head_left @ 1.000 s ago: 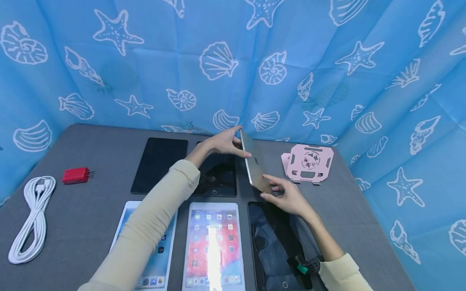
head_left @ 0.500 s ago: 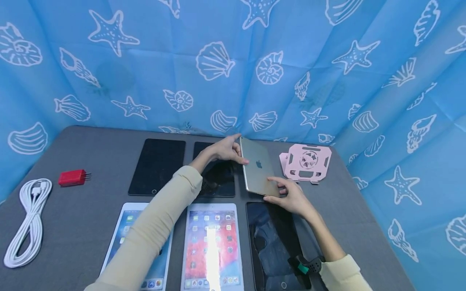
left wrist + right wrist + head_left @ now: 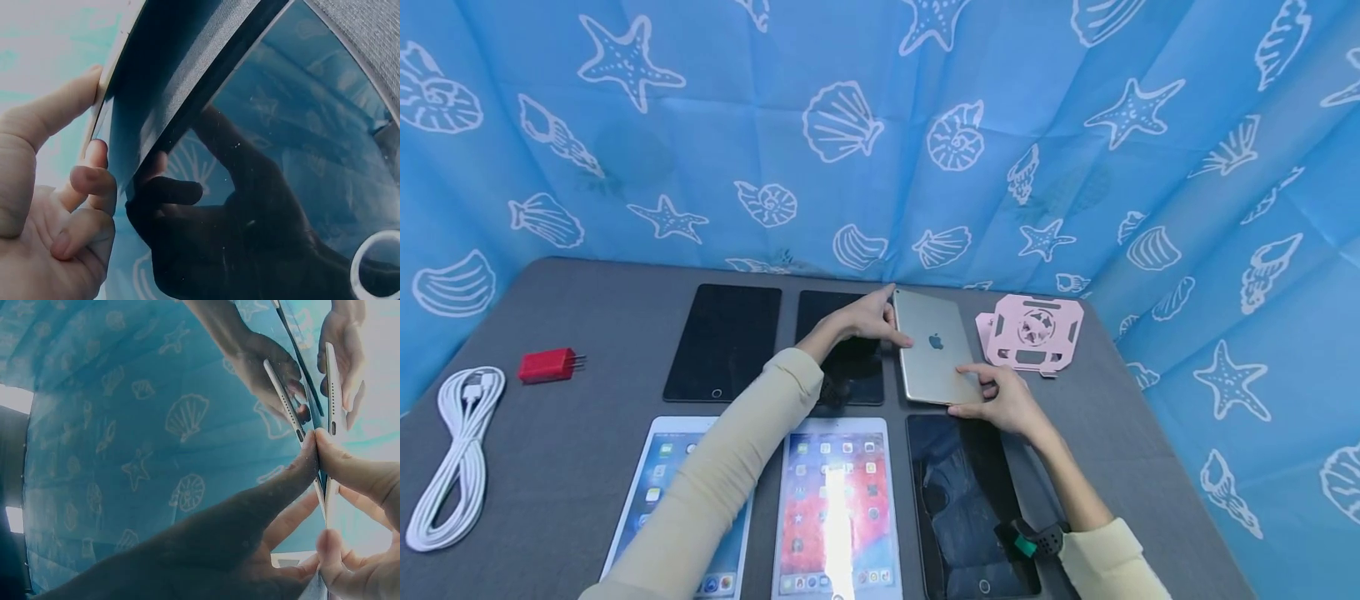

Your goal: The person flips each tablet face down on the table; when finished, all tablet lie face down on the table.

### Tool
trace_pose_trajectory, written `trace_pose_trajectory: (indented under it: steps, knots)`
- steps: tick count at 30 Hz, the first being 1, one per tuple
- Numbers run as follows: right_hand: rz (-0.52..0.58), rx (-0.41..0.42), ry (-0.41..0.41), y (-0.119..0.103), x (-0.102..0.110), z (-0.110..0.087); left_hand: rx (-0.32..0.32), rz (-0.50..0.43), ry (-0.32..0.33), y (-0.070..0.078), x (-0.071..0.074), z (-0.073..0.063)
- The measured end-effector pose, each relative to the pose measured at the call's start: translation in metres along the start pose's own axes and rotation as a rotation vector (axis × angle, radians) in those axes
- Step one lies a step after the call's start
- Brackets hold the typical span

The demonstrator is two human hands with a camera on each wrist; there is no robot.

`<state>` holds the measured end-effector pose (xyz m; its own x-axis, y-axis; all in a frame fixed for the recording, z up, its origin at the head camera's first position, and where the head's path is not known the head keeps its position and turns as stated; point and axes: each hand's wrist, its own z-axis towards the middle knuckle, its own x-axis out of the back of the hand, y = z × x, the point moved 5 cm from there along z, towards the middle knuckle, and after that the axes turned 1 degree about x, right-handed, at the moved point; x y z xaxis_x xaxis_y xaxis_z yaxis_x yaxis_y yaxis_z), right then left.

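A gold-backed tablet (image 3: pixel 928 367) lies face down at a slight tilt, low over the table at the back, its apple mark showing. My left hand (image 3: pixel 871 318) pinches its left edge between thumb and fingers. At the lower right corner, my right hand (image 3: pixel 1003 404) holds the tablet with thumb and fingers. In the right wrist view the tablet's end edge (image 3: pixel 332 394), with its port and speaker holes, sits above the glossy black tablet in front (image 3: pixel 966 500). The left wrist view shows a gap under the raised edge, beside another black tablet (image 3: pixel 300 137).
One more black tablet (image 3: pixel 726 342) lies back left. Two white tablets with lit screens, one on the left (image 3: pixel 662 467) partly under my sleeve and one in the middle (image 3: pixel 808 508), lie in front. A pink stand (image 3: pixel 1052 333), red plug (image 3: pixel 547 365) and coiled white cable (image 3: pixel 456 467) flank them.
The gold tablet has swung down from a steep tilt to nearly flat, its back turning upward. Both hands have kept hold and lowered with it. The other tablets have stayed in place.
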<state>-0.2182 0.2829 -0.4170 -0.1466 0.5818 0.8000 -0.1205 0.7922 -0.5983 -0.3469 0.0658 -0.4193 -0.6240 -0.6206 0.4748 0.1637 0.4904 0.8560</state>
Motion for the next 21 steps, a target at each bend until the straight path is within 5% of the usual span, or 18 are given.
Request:
trace_pose_trajectory:
  steps: [8,21]
  knots:
    - [-0.001,-0.034,0.006,0.0032,-0.0003,-0.0015,0.016,0.023,0.023,-0.0034,-0.0054,0.0004]
    - [0.025,-0.083,-0.007,0.0107,0.0006,-0.0013,0.075,0.312,0.068,0.0027,-0.0083,0.0027]
